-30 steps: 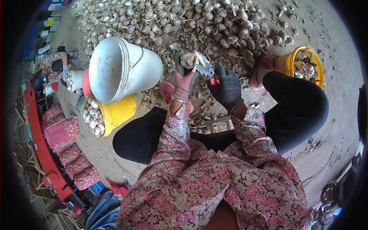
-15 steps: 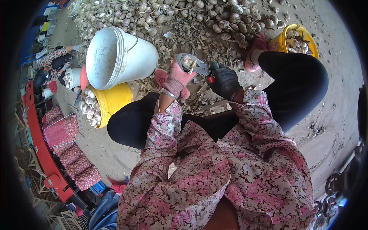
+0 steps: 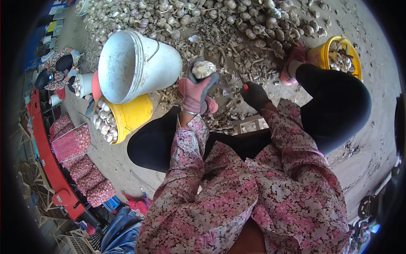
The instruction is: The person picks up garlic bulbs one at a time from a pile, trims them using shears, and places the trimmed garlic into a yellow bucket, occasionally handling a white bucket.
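My left hand (image 3: 195,89), in a pink and grey glove, is closed around a garlic bulb (image 3: 204,69), its pale round side facing up and no long stem showing. To its right, my right hand (image 3: 256,98) wears a dark glove and is apart from the bulb. Its fingers are curled on a red-handled cutting tool (image 3: 245,87); only a bit of red shows, the rest is hidden. Left of my left hand a tilted white bucket (image 3: 163,63) leans over a yellow bucket (image 3: 139,114) that holds trimmed garlic bulbs (image 3: 104,120).
A heap of garlic (image 3: 177,21) spreads across the ground ahead, with dry husks around it. Beside my right foot stands another yellow bucket (image 3: 324,57) with garlic and scraps. Filled mesh sacks (image 3: 86,173) lie by a red beam (image 3: 53,169). Another person (image 3: 59,70) works at far left.
My right hand has drawn back from the bulb, down and to the right, with the tool. My left hand has turned the bulb upward, and its stem no longer shows.
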`<action>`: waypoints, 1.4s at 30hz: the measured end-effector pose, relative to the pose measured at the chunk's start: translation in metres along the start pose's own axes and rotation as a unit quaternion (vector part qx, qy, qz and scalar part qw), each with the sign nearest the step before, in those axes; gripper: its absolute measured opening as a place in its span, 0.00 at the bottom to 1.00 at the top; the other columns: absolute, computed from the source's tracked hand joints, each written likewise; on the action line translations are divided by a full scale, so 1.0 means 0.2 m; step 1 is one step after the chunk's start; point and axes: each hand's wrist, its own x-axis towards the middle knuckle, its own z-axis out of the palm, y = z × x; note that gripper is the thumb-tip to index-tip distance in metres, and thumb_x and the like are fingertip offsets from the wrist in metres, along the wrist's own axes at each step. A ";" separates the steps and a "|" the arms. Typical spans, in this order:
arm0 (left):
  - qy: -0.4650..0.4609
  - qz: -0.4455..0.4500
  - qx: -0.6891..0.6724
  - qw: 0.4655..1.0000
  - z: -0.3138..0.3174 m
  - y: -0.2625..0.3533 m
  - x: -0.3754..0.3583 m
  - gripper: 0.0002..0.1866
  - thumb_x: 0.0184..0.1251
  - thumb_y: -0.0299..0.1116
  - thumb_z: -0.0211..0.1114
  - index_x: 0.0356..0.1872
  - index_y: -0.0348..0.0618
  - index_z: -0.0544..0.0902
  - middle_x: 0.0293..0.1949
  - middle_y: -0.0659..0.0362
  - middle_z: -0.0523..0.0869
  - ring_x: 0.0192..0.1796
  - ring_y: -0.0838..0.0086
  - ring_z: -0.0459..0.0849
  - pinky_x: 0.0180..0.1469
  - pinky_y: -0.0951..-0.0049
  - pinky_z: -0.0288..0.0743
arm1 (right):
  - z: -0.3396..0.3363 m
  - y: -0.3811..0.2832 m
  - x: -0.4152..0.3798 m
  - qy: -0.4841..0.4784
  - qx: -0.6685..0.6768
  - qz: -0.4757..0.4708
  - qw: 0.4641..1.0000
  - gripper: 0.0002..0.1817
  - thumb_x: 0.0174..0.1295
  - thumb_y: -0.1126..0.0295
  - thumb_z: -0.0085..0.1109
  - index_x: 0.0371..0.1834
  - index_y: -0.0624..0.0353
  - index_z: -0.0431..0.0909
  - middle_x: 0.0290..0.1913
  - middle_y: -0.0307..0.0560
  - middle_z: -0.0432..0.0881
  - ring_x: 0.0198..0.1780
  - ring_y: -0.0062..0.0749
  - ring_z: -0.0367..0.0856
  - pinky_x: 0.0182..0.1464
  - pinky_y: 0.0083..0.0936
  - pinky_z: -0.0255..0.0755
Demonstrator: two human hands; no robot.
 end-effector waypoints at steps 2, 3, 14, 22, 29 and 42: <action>0.043 0.065 -0.180 0.981 -0.05 0.14 0.07 0.32 0.57 0.25 0.66 0.63 0.40 0.65 0.53 0.53 0.78 0.52 0.71 0.79 0.55 0.74 0.73 | 0.00 -0.10 0.01 -0.031 0.098 0.049 0.993 0.15 0.58 0.58 0.54 0.34 0.61 0.75 0.33 0.61 0.80 0.39 0.58 0.79 0.41 0.45 0.71; 0.044 0.119 -0.305 0.944 -0.02 0.29 0.10 0.31 0.60 0.27 0.64 0.65 0.39 0.63 0.54 0.52 0.77 0.52 0.70 0.79 0.54 0.74 0.73 | -0.03 -0.16 0.01 -0.047 0.142 0.075 0.986 0.17 0.57 0.57 0.56 0.35 0.62 0.75 0.33 0.61 0.80 0.39 0.58 0.79 0.41 0.45 0.71; 0.398 -0.170 -0.212 0.876 -0.54 -0.42 1.09 0.14 0.62 0.39 0.64 0.44 0.42 0.76 0.45 0.54 0.82 0.44 0.67 0.81 0.44 0.63 0.79 | 0.10 -0.23 0.21 -0.018 0.580 0.291 0.761 0.07 0.64 0.66 0.58 0.33 0.54 0.71 0.21 0.30 0.68 0.19 0.13 0.63 0.20 0.17 0.58; 0.361 -0.381 0.143 0.839 -1.34 -1.19 1.77 0.19 0.52 0.41 0.71 0.42 0.42 0.79 0.35 0.60 0.80 0.35 0.70 0.80 0.35 0.69 0.79 | 0.06 -0.22 0.24 -0.035 0.558 0.329 0.761 0.08 0.63 0.66 0.59 0.34 0.52 0.69 0.21 0.28 0.67 0.18 0.11 0.62 0.19 0.15 0.55; 0.286 -0.166 0.295 0.896 -0.85 -0.98 1.40 0.31 0.42 0.37 0.78 0.50 0.39 0.75 0.29 0.60 0.84 0.21 0.77 0.79 0.20 0.77 0.71 | 0.08 -0.15 0.28 -0.007 0.332 0.223 0.916 0.26 0.57 0.59 0.63 0.52 0.65 0.68 0.30 0.48 0.78 0.30 0.32 0.76 0.34 0.32 0.71; 0.022 -0.073 0.582 0.810 0.27 -0.15 0.36 0.36 0.42 0.44 0.73 0.54 0.41 0.72 0.55 0.44 0.70 0.55 0.49 0.74 0.56 0.58 0.72 | -0.14 -0.28 0.15 0.027 0.123 0.067 0.990 0.19 0.58 0.57 0.59 0.43 0.60 0.73 0.29 0.59 0.80 0.32 0.53 0.80 0.38 0.41 0.72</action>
